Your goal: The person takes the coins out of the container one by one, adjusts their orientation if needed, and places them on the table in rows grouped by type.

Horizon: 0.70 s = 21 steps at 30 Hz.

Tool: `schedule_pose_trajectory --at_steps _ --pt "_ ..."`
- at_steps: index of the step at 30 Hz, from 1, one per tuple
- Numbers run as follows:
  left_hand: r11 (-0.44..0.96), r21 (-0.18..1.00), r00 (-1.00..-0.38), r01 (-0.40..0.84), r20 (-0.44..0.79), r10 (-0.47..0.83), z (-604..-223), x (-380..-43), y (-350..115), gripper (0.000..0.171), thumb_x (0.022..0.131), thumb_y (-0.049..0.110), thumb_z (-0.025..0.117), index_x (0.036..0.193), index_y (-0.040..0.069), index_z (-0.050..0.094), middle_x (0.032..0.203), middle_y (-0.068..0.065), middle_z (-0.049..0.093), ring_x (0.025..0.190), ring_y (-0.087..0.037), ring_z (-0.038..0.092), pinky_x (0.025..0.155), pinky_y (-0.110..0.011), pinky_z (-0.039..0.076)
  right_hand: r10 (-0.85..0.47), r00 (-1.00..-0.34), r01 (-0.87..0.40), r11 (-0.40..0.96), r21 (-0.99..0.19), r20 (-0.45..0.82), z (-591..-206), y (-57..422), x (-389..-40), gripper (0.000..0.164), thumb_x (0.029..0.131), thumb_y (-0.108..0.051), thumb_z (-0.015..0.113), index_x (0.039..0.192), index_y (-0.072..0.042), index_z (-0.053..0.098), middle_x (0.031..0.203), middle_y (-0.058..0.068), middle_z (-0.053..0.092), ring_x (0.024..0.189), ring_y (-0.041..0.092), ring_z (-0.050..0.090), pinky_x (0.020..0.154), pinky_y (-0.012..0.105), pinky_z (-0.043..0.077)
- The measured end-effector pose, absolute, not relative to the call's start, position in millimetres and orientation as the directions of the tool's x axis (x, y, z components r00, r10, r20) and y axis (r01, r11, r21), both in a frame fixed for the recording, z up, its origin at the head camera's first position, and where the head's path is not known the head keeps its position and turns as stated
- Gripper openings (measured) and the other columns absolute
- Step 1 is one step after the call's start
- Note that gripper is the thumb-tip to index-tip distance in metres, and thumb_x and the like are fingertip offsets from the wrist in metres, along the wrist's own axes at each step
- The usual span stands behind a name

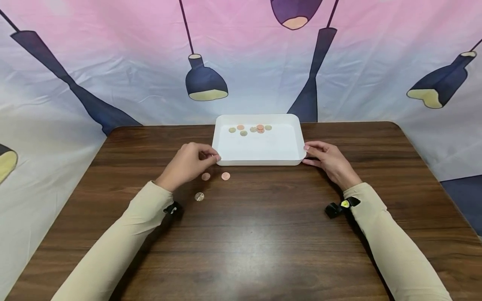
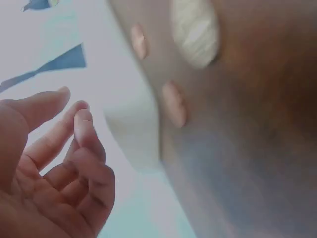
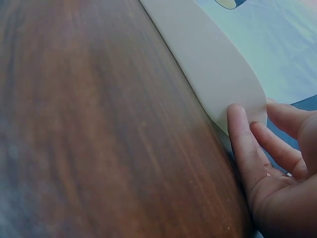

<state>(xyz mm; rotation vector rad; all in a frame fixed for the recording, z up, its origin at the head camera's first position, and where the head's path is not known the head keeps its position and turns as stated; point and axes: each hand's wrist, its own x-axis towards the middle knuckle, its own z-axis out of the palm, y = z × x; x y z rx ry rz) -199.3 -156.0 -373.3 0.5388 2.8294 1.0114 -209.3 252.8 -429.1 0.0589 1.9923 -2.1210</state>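
A shallow white tray (image 1: 263, 162) stands near the table's far edge, with several copper and silver-coloured coins (image 1: 244, 133) in its back half. My left hand (image 1: 191, 164) is at the tray's front left corner. In the left wrist view, that hand's thumb and fingertips stand apart with nothing between them. My right hand (image 1: 328, 161) is at the front right corner, its extended fingers (image 3: 238, 124) touching the tray's outer wall. Two copper coins (image 1: 225, 176) and a silver-coloured coin (image 1: 199, 196) lie on the table beside my left hand.
The dark wood table (image 1: 256, 234) reaches back to a printed cloth (image 1: 150, 79) with lamp pictures, close behind the tray. A black wrist strap with a camera (image 1: 337, 208) sits on the right sleeve, another (image 1: 173, 209) on the left.
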Motion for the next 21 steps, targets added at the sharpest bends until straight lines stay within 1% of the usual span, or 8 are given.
schedule_pose_trajectory --at_steps 3,6,8,11,14,21 --pt "0.692 0.637 -0.923 0.340 0.086 0.375 -364.4 -211.4 -153.3 0.016 0.103 0.023 0.072 0.108 0.009 0.081 0.101 -0.006 0.078 0.091 -0.020 0.070 0.086 -0.038 0.058 -0.132 -0.974 0.193 -0.050 -0.980 -0.185 -427.5 255.6 -209.2 0.050 0.108 -0.014 0.062 0.146 0.014 0.045 0.119 0.004 0.061 0.098 0.010 0.068 0.092 0.025 0.062" --pt "0.677 0.650 -0.919 0.346 0.090 0.383 -359.2 -225.2 -147.6 0.021 0.103 0.021 0.071 0.115 0.006 0.079 0.107 -0.008 0.077 0.100 -0.024 0.071 0.093 -0.041 0.059 -0.132 -0.973 0.198 -0.051 -0.979 -0.190 -426.4 257.0 -208.7 0.052 0.108 -0.015 0.063 0.146 0.014 0.044 0.120 0.005 0.061 0.099 0.011 0.068 0.093 0.025 0.062" --pt "0.674 0.656 -0.919 0.339 0.080 0.385 -357.3 -235.0 -142.8 0.024 0.103 0.021 0.071 0.120 0.004 0.077 0.111 -0.010 0.077 0.105 -0.026 0.071 0.096 -0.042 0.059 -0.131 -0.973 0.199 -0.055 -0.978 -0.190 -426.5 257.2 -208.4 0.053 0.107 -0.015 0.064 0.147 0.015 0.044 0.120 0.005 0.060 0.099 0.011 0.067 0.093 0.025 0.062" --pt "0.678 0.660 -0.914 0.324 0.035 0.403 -357.4 -250.2 -135.1 0.031 0.104 0.019 0.070 0.129 0.002 0.072 0.118 -0.014 0.074 0.111 -0.029 0.070 0.098 -0.044 0.058 -0.128 -0.973 0.198 -0.060 -0.978 -0.189 -427.5 257.1 -208.0 0.052 0.108 -0.014 0.063 0.146 0.015 0.044 0.120 0.005 0.061 0.099 0.010 0.067 0.093 0.025 0.062" --pt "0.685 0.668 -0.906 0.289 -0.039 0.420 -359.2 -264.4 -128.0 0.039 0.103 0.017 0.070 0.137 -0.001 0.067 0.127 -0.018 0.070 0.118 -0.033 0.067 0.100 -0.045 0.057 -0.130 -0.973 0.199 -0.062 -0.978 -0.189 -428.5 256.4 -208.2 0.049 0.108 -0.014 0.062 0.145 0.014 0.045 0.119 0.004 0.061 0.099 0.010 0.067 0.094 0.025 0.062" --pt "0.752 0.628 -0.907 0.198 -0.174 0.384 -364.6 -291.7 -114.3 0.050 0.102 0.009 0.071 0.148 -0.002 0.057 0.140 -0.021 0.063 0.129 -0.034 0.062 0.104 -0.046 0.055 -0.138 -0.973 0.190 -0.046 -0.981 -0.182 -430.4 253.8 -210.1 0.049 0.108 -0.014 0.062 0.146 0.014 0.046 0.120 0.004 0.060 0.099 0.010 0.068 0.094 0.026 0.062"
